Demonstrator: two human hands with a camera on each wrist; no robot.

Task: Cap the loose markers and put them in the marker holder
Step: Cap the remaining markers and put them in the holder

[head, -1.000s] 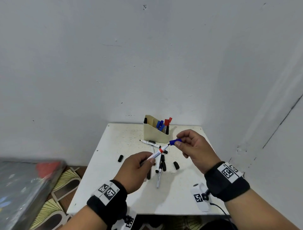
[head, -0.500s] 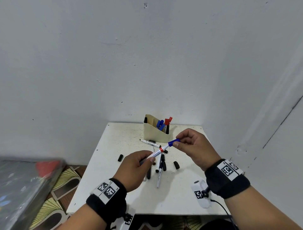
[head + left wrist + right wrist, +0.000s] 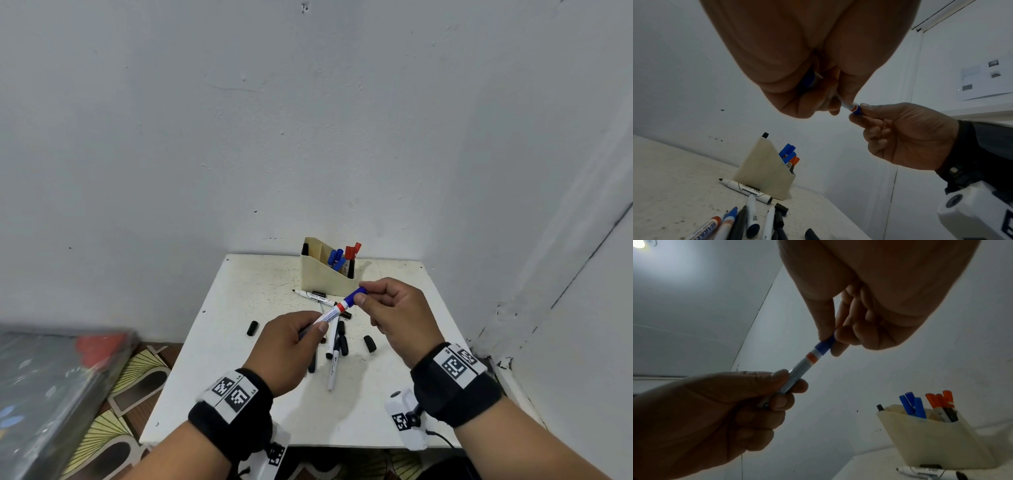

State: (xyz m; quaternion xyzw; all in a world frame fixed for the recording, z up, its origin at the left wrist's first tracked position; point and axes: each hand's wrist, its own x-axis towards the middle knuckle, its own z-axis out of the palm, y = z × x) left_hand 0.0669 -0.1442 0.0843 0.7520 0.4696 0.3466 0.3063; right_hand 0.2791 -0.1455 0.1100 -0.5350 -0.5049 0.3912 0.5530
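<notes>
My left hand (image 3: 301, 334) grips the white barrel of a marker (image 3: 330, 314) held above the table. My right hand (image 3: 366, 294) pinches the blue cap (image 3: 355, 295) seated on the marker's far end, against its red band. In the right wrist view the blue cap (image 3: 825, 344) sits flush on the marker (image 3: 797, 373). The cream marker holder (image 3: 323, 277) stands at the table's back with several blue and red capped markers in it. Loose markers (image 3: 334, 356) and black caps (image 3: 252, 328) lie on the table under my hands.
The small white table (image 3: 212, 359) stands in a corner between two white walls. An uncapped black marker (image 3: 313, 296) lies in front of the holder. A dark blurred object (image 3: 51, 394) is at the left, over a patterned floor.
My right hand has pushed the blue cap down the marker tip until it sits against the red band. Both hands drew slightly closer together.
</notes>
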